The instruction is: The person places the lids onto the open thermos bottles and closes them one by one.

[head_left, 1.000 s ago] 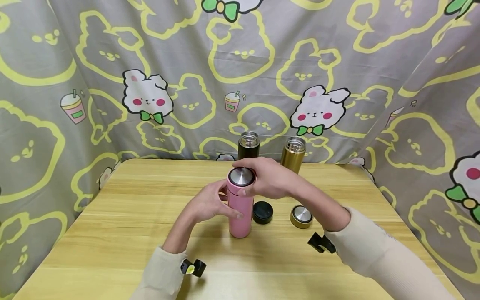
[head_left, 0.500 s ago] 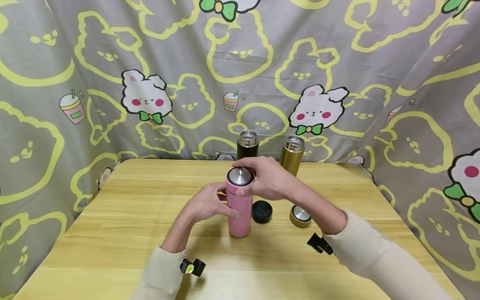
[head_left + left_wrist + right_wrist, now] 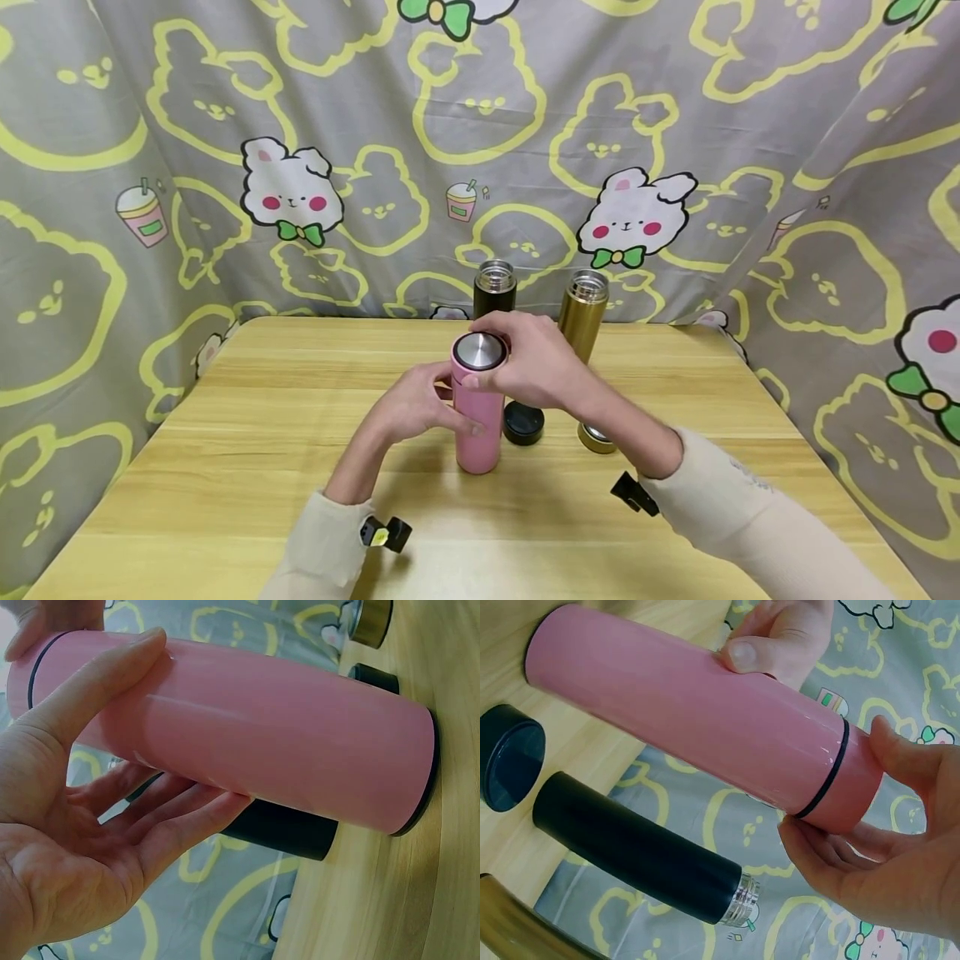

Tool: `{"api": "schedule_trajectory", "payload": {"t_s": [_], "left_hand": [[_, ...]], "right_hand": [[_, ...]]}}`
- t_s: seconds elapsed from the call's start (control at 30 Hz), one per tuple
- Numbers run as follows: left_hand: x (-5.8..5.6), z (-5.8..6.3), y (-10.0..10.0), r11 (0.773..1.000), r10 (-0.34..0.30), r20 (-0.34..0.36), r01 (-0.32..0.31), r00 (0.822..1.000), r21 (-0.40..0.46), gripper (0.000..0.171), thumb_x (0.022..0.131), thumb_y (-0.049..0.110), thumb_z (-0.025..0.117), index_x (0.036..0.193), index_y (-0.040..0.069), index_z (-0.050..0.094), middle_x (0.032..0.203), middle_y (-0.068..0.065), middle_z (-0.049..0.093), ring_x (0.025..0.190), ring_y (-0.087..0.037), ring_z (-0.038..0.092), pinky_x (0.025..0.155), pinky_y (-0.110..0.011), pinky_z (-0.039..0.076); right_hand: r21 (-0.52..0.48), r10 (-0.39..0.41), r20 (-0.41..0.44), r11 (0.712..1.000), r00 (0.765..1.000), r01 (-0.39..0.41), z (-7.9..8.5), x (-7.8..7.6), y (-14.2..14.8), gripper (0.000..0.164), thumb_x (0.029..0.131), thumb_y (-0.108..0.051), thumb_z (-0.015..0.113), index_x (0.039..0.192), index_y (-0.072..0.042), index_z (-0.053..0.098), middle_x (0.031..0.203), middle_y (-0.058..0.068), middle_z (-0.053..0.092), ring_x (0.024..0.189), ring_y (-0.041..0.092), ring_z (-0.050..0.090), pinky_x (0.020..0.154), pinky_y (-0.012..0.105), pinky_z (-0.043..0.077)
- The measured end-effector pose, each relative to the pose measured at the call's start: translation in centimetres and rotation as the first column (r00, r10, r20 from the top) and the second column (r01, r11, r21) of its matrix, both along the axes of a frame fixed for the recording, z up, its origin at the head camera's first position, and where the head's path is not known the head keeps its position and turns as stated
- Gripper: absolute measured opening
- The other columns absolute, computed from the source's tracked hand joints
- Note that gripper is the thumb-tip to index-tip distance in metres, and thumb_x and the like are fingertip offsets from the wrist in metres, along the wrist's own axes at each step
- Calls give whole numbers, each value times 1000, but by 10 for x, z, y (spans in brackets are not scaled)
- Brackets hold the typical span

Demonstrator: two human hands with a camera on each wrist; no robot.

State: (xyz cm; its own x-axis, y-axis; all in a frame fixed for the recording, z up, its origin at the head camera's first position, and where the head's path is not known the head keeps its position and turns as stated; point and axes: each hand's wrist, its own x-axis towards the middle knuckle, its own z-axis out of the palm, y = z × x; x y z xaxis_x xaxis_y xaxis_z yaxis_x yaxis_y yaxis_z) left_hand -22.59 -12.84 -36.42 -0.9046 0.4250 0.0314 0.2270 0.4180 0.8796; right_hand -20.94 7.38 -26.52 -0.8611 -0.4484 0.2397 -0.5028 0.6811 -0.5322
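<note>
Between the person's two hands, the pink vacuum flask (image 3: 478, 429) stands upright on the wood-grain table (image 3: 262, 450). The left hand (image 3: 412, 406) holds its body: the thumb lies along the near side, and the other fingers reach round the far side, close to one another. Above that thumb, the right hand (image 3: 538, 357) grips the pink lid (image 3: 859, 784), its thumb on the near side and its fingertips on the far side. A dark ring marks the seam just beside those fingertips, and the lid's brushed-metal disc (image 3: 480, 351) shows between thumb and fingers.

Beyond the right-hand fingers stands a black vacuum flask (image 3: 495, 298) with a bare threaded steel neck. A gold vacuum flask (image 3: 583, 312), also uncapped, stands behind the right hand, to the right of its fingers. A black cap (image 3: 523, 425) lies below the right hand, near the left thumb tip; a gold cap (image 3: 597, 440) sits farther right, partly hidden by the right forearm. Small grey marking on the right sleeve (image 3: 765, 508) is too blurred to read.
</note>
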Motion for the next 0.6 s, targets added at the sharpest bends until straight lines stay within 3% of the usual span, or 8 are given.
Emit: {"api": "schedule_trajectory", "payload": {"t_s": [0.3,0.6], "left_hand": [[0,1,0,1000,14,11,-15,1000,11,64,65,28,95,123,24,68,122,3,69,110,-21,66,89,-36,57],[-1,0,0,1000,-6,23,5,1000,18,66,66,27,94,126,24,66,124,2,68,112,-23,65,88,-36,57]], "right_hand": [[8,-97,-29,995,995,98,-7,0,-5,59,69,-49,88,110,-15,63,97,-1,66,91,17,61,78,34,49],[3,-72,-12,997,997,72,-8,0,-2,59,70,-49,89,110,-15,61,99,0,63,94,17,58,80,34,48]]}}
